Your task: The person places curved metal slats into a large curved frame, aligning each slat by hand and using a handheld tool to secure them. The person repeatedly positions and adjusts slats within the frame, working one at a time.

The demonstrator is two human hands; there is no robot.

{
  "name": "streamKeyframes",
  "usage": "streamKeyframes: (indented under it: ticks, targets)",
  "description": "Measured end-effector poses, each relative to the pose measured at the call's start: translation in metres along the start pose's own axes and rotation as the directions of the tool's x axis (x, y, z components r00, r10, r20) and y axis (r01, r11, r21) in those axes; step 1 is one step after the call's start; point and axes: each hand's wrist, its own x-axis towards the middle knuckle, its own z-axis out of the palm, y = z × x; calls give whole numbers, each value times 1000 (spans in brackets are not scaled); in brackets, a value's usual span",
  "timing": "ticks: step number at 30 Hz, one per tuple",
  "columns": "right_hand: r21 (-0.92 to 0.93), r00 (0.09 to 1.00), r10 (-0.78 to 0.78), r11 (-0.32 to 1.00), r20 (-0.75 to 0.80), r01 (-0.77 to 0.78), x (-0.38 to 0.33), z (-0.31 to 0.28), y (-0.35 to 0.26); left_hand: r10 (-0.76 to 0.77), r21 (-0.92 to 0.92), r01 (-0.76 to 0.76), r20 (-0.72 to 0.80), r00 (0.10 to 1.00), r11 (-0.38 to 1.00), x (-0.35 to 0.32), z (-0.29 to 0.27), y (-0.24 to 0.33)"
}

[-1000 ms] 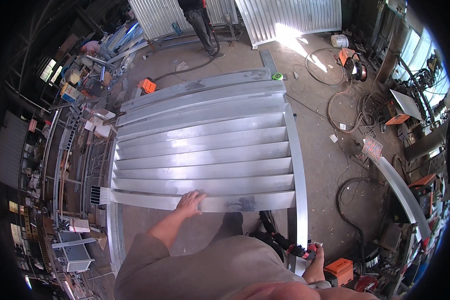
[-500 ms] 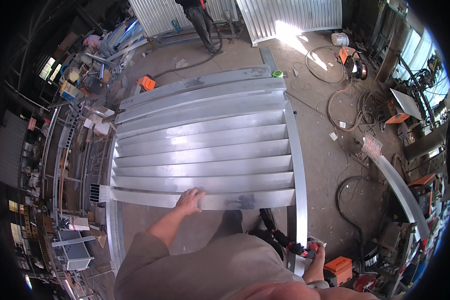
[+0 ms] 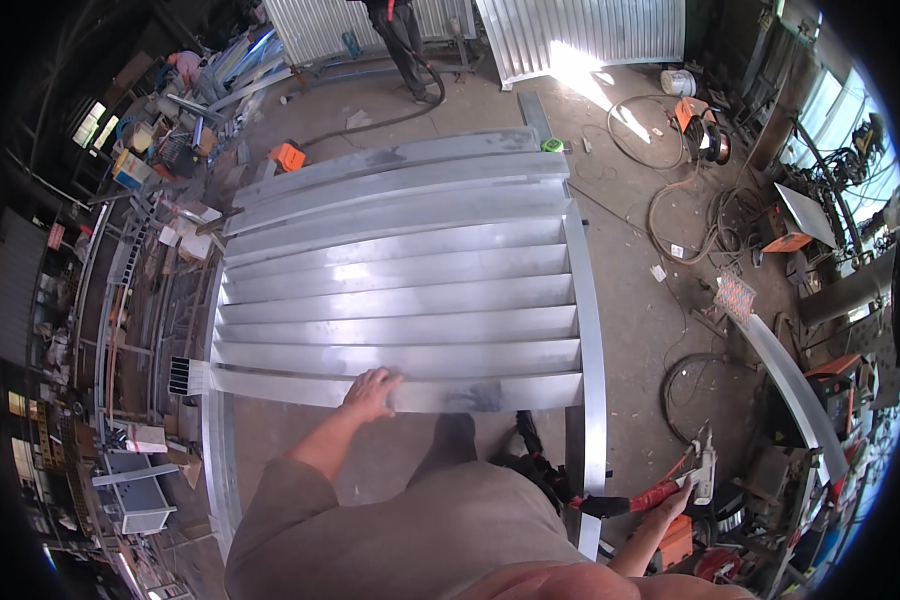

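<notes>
While the left hand (image 3: 372, 392) still rests flat and unclenched on the nearest metal slat (image 3: 390, 392), at the near end of the louvred gate frame (image 3: 590, 330), nothing has visibly shifted since a second ago. Right of the frame, the right hand (image 3: 670, 500) is gripping a red-handled tool (image 3: 630, 498); its working end is hard to make out.

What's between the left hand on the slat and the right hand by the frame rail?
Head view: the left hand rests on the nearest slat; toward the right hand lie bare slat, a black clamp and the frame rail.
</notes>
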Motion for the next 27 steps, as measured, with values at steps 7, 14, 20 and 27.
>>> streamKeyframes:
  ticks: [7, 14, 20, 27]
  targets:
    - [-319, 866, -463, 806, 188, 500, -131, 68, -51, -94, 5, 94, 94, 991, 996, 8, 7, -3]
    - [-119, 545, -422, 702, 725, 702, -244, 132, -59, 20, 11, -19, -73, 997, 1000, 12, 23, -13]
    - [-265, 539, -382, 573, 750, 775, -298, 184, -60, -3, -7, 3, -33, 999, 1000, 16, 20, -15]
    - [-419, 515, -306, 329, 801, 847, -343, 233, -86, 86, -59, -90, -70, 994, 994, 21, 25, -29]
